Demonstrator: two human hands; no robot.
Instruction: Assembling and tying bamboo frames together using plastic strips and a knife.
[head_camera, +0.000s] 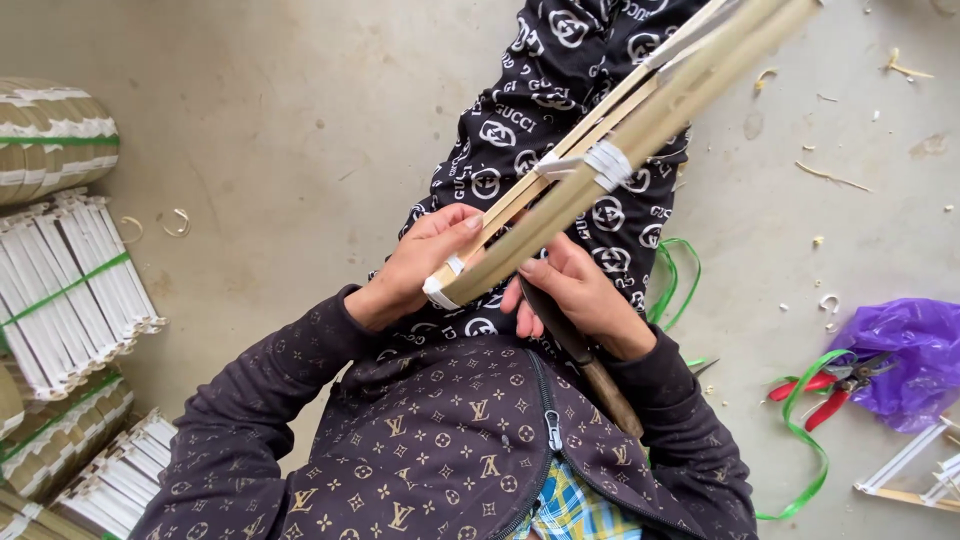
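My left hand (425, 262) grips the taped near end of one bundle of bamboo sticks (610, 140) slanting up over my lap. My right hand (570, 290) steadies it from below, closed around one knife (585, 355). Two taped bands show.

From here, the bamboo strip bundle (610, 150) runs off the top edge, and my right hand (575, 295) hides the knife blade (550, 315).
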